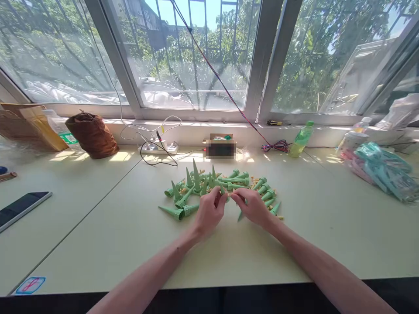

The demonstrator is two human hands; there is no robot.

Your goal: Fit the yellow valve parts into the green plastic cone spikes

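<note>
A heap of several green cone-shaped plastic spikes (pixel 209 185) with small tan parts among them lies on the pale table (pixel 114 235), a few standing upright. My left hand (pixel 209 211) and my right hand (pixel 252 207) meet just in front of the heap. The left hand's fingers pinch a small green piece (pixel 224 197). A green spike (pixel 241 214) points down from the closed fingers of my right hand. Both hands' fingertips nearly touch.
A phone (pixel 21 208) lies at the left. A brown bag (pixel 92 135), a cardboard box (pixel 29 126) and a water bottle (pixel 60 128) stand at the back left. A power strip (pixel 159 147) with cables, a small box (pixel 221 146), a green bottle (pixel 301 139) and plastic packets (pixel 382 170) line the window side.
</note>
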